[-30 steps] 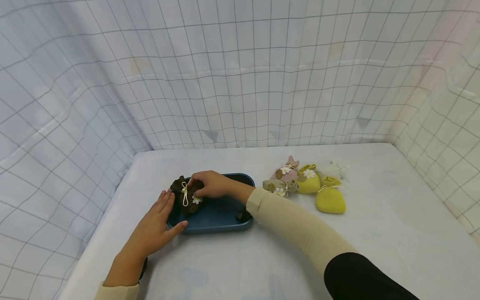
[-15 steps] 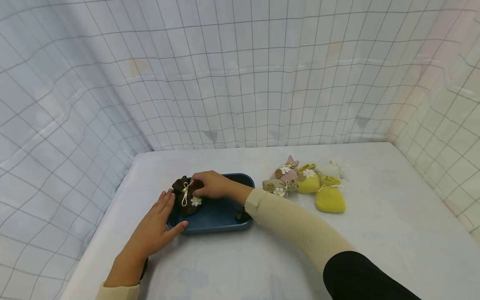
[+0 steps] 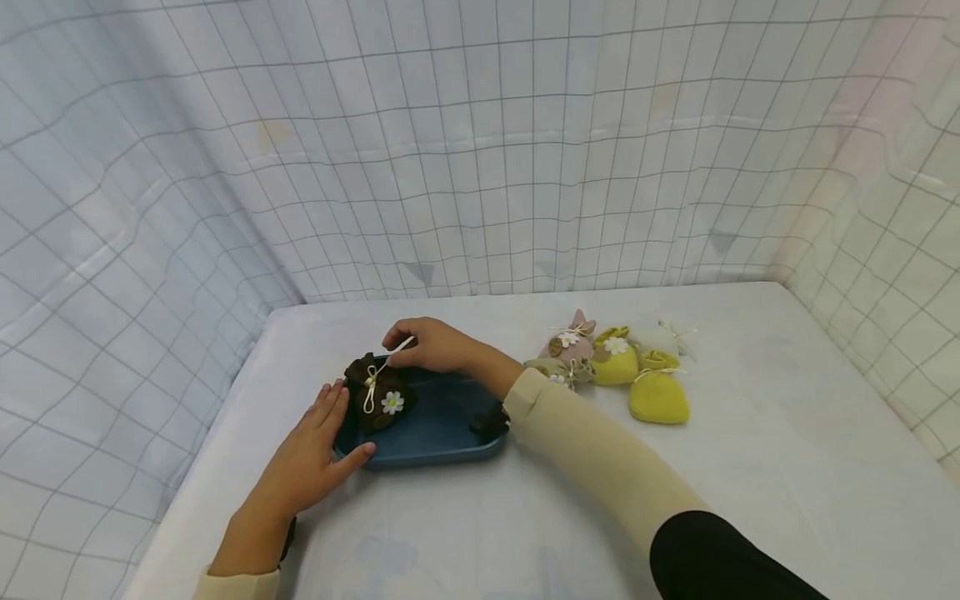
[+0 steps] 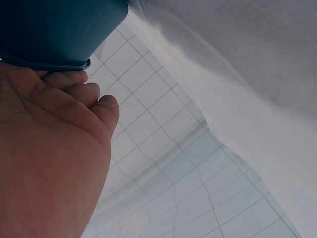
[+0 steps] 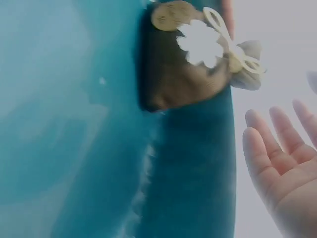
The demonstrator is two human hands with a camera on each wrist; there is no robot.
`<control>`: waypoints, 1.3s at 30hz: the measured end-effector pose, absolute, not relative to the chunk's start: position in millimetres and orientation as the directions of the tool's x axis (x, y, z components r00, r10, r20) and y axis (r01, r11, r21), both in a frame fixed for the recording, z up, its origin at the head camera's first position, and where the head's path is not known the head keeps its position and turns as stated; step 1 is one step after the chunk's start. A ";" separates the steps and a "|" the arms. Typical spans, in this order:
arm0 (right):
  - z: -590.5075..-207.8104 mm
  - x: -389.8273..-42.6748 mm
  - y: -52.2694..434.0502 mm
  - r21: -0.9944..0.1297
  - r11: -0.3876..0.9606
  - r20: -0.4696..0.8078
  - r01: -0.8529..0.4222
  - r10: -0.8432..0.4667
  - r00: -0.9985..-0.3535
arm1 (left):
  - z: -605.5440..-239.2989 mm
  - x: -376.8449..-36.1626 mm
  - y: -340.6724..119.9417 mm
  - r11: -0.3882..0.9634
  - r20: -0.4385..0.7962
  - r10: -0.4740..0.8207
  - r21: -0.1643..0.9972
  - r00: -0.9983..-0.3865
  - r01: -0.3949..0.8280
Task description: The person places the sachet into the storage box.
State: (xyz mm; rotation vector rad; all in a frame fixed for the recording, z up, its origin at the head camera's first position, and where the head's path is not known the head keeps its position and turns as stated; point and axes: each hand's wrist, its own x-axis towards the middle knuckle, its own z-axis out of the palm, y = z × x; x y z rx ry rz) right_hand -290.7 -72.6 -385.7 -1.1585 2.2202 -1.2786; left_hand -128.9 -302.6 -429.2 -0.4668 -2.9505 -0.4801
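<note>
Since the earlier frame, the right hand point(image 3: 431, 343) has risen off the pouch point(image 3: 384, 387) to the tray's far edge; the left hand point(image 3: 303, 454) has kept its place. Pouch: dark brown cloth, plump and rounded, lying in the left end of the blue tray point(image 3: 435, 437). A cream cord point(image 3: 371, 382), tied in a bow with long loops, cinches its ruffled neck point(image 5: 246, 79), which juts past the rim. On its front sit a white flower point(image 3: 392, 402) with a yellow centre and a round tan disc point(image 5: 173, 16). Right fingers point(image 5: 285, 126): loosely extended, parted, gripping nothing in the wrist view. Left fingers: straight, thumb spread, touching the rim without grasping. At the tray's right end, a dark item point(image 3: 489, 421), its form unclear. On the bench point(image 3: 450, 533), well to the right: a cluster of pink, yellow, beige and whitish pouches point(image 3: 615, 367).
</note>
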 end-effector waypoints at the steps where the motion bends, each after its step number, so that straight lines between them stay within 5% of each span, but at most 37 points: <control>1: -383.4 -291.3 -69.4 -0.842 0.257 0.110 -0.475 -0.778 -0.618 | -429.3 -128.6 -302.6 0.903 0.163 0.281 0.290 -0.946 0.318; 15: -357.7 -297.4 -3.4 -0.900 0.169 0.180 -0.402 -0.695 -0.696 | -426.4 -127.8 -300.8 0.904 0.153 0.287 0.283 -0.946 0.320; 39: -379.4 -290.3 96.3 -0.848 0.394 0.068 -0.354 -0.582 -0.810 | -430.9 -128.6 -302.6 0.904 0.142 0.292 0.283 -0.946 0.321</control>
